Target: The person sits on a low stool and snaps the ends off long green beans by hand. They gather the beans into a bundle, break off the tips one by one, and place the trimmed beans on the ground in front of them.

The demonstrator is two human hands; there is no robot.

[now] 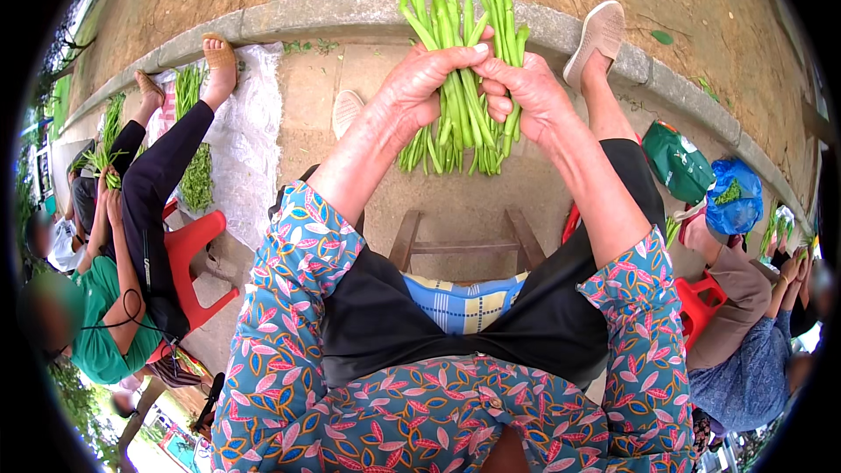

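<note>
Both my hands grip a thick bundle of long green vegetable stems (453, 121), held upright in front of me above the pavement. My left hand (420, 79) wraps the left side, its thumb lying across the front of the stems. On the other side my right hand (522, 92) closes around part of the bunch, thumb and bent fingers pressing in. The two thumbs meet at the middle. Stem tops fan out above the hands, and the cut lower ends hang below. Some fingers are hidden behind the bundle.
A curved stone curb (315, 16) borders bare soil ahead. At left, greens (196, 177) lie on a white plastic sheet (253, 125), beside a seated person on a red stool (194, 263). A green bag (677, 161) and blue bag (732, 194) stand right, near another seated person.
</note>
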